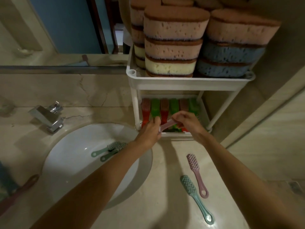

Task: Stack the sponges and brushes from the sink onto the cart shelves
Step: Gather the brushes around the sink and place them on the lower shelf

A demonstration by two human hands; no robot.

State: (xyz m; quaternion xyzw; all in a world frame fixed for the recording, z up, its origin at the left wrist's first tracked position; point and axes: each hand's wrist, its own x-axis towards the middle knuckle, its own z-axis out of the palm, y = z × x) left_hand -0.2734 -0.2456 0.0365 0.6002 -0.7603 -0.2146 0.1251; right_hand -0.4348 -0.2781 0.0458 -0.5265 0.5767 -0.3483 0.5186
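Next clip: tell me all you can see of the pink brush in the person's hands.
The pink brush is slim, pale and plastic-looking, blurred, its head mostly hidden. It slants up to the right in front of the cart's lower shelf. The left hand grips its lower end; the right hand pinches its upper end.

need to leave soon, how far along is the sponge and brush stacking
Done: sponges fill the cart's top shelf, and red and green brushes line the lower shelf. In hand: left hand and right hand hold a pink brush at its front. Left: two teal brushes in the sink, plus a loose pink brush and loose teal brush on the counter.
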